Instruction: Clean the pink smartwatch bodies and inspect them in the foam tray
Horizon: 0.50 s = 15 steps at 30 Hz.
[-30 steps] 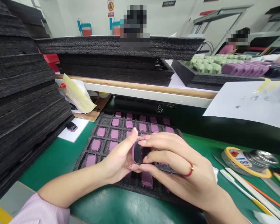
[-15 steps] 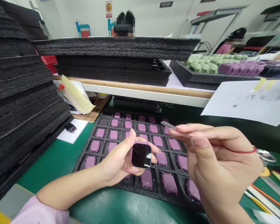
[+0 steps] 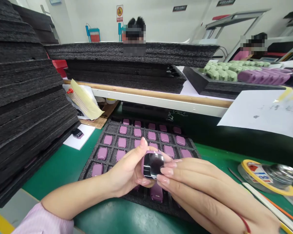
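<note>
A purple smartwatch case without a strap, its glossy black screen facing up, rests in my left hand. The thumb and fingers are closed around its edges. A pale squarish patch shows on the screen; whether it is a reflection or a film I cannot tell. My right hand has its fingers pressed together, the tips touching the right edge of the screen. Its thumb is hidden, as is anything pinched there. Below both hands lies a black foam tray with rows of purple watch cases, partly covered by the hands.
Stacks of black foam sheets rise at left and stand on the shelf. A yellow-rimmed tape roll and long thin tools lie at right. A watch on white paper is at left; a paper sheet hangs right.
My right hand has come down and left to the watch's edge. The thin pointed tool it held is no longer visible in it. The left hand still holds the watch.
</note>
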Each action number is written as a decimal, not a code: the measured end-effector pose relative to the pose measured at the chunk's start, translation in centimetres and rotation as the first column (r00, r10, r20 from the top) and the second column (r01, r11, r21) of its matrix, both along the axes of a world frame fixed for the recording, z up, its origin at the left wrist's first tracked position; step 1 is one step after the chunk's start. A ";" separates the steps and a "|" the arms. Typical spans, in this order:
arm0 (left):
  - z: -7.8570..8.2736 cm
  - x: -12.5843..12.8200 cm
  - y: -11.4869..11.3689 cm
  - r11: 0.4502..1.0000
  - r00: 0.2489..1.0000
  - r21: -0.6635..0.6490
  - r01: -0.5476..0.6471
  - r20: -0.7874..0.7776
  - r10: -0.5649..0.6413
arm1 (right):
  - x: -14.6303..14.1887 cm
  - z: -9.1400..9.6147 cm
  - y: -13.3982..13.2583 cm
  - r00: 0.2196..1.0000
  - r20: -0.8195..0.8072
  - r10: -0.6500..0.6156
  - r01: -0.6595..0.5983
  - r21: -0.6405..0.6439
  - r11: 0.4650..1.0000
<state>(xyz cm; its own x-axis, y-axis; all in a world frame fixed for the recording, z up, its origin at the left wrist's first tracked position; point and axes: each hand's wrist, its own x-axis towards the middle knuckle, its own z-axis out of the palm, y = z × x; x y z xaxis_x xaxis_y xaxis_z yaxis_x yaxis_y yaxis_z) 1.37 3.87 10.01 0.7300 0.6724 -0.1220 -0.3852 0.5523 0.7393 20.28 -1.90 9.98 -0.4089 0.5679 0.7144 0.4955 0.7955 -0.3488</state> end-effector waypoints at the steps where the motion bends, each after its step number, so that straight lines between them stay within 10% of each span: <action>1: 0.0 0.0 0.0 1.000 1.000 0.000 -0.010 -0.003 0.010 | -0.2 -0.2 -0.2 1.000 -0.021 -0.023 0.024 0.028 0.999; 9: -0.6 0.1 0.0 0.993 0.993 0.098 -0.068 -0.085 0.076 | -1.9 0.0 1.5 0.980 0.115 -0.164 0.129 0.266 0.955; 15: -1.6 0.3 -0.3 0.952 0.962 0.285 -0.109 -0.210 0.173 | -2.9 -0.7 2.4 0.986 0.043 -0.164 0.164 0.013 0.986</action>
<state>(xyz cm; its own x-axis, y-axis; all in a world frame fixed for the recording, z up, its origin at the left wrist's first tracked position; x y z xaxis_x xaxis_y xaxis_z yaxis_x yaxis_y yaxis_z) 1.66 3.54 8.44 0.5984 0.7976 -0.0756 -0.2464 0.2730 0.9299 17.39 0.50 9.26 -0.3419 0.6230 0.7036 0.6341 0.7055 -0.3165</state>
